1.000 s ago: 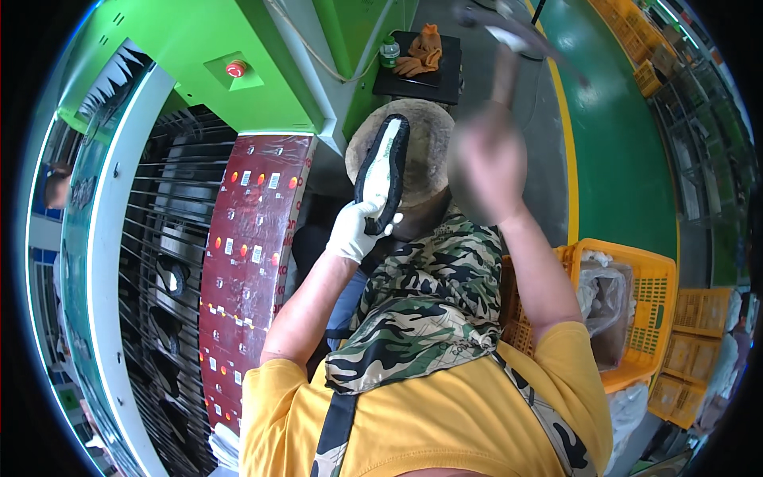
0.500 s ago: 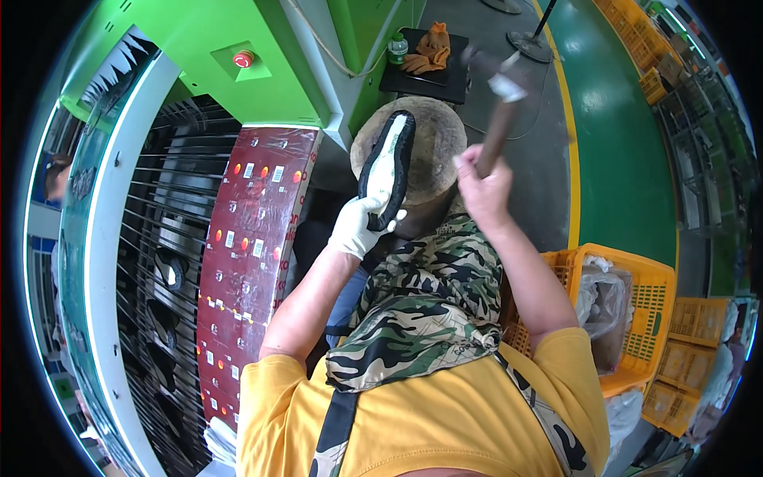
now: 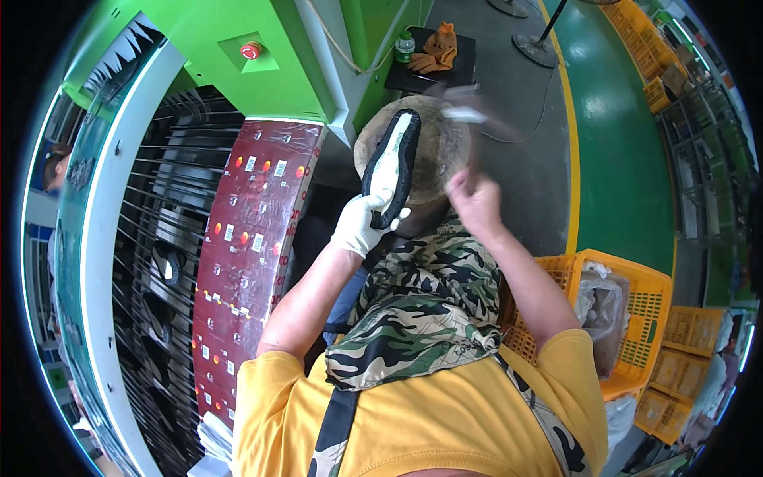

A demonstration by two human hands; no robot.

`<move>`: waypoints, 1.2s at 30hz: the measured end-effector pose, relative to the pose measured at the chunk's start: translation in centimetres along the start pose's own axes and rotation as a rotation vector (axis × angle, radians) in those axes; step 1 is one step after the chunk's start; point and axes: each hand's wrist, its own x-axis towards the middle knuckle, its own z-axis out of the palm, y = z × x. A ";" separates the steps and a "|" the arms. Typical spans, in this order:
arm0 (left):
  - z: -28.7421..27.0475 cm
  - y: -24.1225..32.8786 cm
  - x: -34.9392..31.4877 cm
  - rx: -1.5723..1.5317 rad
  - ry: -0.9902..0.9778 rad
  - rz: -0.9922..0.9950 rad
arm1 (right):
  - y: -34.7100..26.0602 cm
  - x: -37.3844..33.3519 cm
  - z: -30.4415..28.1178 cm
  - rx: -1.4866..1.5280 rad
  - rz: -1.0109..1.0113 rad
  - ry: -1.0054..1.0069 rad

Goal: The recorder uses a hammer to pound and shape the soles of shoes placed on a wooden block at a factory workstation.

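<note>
My left hand (image 3: 358, 226), in a white glove, grips the heel end of a black shoe upper (image 3: 397, 155). The upper's white underside faces up, and it is held over the round top of a wooden stump (image 3: 445, 163). Bare and closed, my right hand (image 3: 478, 205) is around the handle of a hammer. The hammer head (image 3: 465, 114) is smeared by motion above the stump's far right rim, to the right of the shoe's toe and apart from it. Most of the handle is blurred.
On the left stand a green machine with a red stop button (image 3: 251, 51), a dark red carton (image 3: 250, 262) and a rack (image 3: 167, 262) holding dark shoes. Orange gloves (image 3: 435, 52) and a bottle (image 3: 404, 46) lie beyond the stump. A yellow crate (image 3: 648, 318) stands at my right.
My right hand has come slightly lower and left. The hammer has swung down from upright toward the stump and the shoe upper. My left hand has hardly moved.
</note>
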 end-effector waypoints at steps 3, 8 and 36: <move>-0.7 -0.1 -0.2 -0.021 -0.096 0.063 | 2.1 0.0 -0.8 -0.222 0.334 -0.270; -1.0 -0.2 -0.3 -0.028 0.011 0.072 | -6.9 -0.4 -1.7 0.347 0.102 -0.074; -2.6 0.1 -6.9 -0.096 -0.062 0.170 | 10.3 -0.7 0.1 0.058 0.716 -0.301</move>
